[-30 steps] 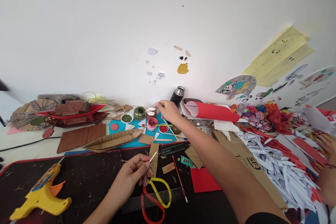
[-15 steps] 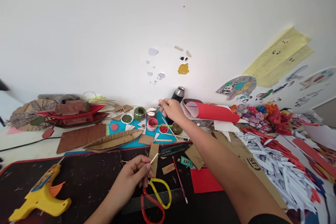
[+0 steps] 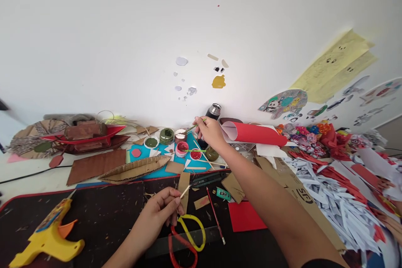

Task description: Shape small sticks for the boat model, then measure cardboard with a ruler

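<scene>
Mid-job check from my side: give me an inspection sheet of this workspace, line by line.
Surface: dark mat, scraps scattered on it.
Things in use: green brush, its tip at the white paint jar; thin wooden stick.
Hands: left hand pinches the stick; right hand holds the brush.
Clutter: scissors, glue gun, pencil, cardboard boat.
Cables: black cable at the left.
Surroundings: white wall with stickers; another person's hand far right.
</scene>
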Demonstrator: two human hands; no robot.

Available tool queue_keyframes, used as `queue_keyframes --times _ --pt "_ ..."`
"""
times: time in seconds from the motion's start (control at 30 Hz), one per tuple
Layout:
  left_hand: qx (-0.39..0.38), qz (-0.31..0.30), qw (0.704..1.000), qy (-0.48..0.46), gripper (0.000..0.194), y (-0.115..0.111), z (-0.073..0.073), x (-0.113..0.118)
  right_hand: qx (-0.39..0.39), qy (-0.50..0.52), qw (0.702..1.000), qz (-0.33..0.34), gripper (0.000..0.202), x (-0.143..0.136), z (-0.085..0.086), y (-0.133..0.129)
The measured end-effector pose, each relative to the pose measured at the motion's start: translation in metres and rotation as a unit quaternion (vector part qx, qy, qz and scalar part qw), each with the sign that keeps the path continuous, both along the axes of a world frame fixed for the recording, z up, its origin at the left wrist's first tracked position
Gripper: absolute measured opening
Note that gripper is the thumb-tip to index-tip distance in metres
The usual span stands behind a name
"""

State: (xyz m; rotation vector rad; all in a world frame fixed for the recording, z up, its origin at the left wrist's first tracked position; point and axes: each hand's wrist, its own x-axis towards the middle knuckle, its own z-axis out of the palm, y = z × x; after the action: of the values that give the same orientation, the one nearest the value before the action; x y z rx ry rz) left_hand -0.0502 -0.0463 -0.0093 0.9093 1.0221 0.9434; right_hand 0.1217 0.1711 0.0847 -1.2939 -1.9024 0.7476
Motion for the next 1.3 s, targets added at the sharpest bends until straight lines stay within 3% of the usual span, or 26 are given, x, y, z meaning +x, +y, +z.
queue_keyframes --times 0.17,0.63,1.3 --pt "-0.004 -0.009 1.0 0.0 0.064 0.0 0.001 0.001 0.014 -0.023 1.0 -0.002 0.037 0.006 0.006 -0.005" --pt "-0.005 -0.011 1.0 -0.001 0.064 0.0 -0.002 0.0 0.012 0.029 0.999 0.012 0.041 0.019 -0.006 -0.005" --pt "-0.006 -0.023 1.0 0.006 0.068 0.001 -0.005 0.0 0.021 0.032 0.999 0.002 0.037 0.031 -0.006 -0.006"
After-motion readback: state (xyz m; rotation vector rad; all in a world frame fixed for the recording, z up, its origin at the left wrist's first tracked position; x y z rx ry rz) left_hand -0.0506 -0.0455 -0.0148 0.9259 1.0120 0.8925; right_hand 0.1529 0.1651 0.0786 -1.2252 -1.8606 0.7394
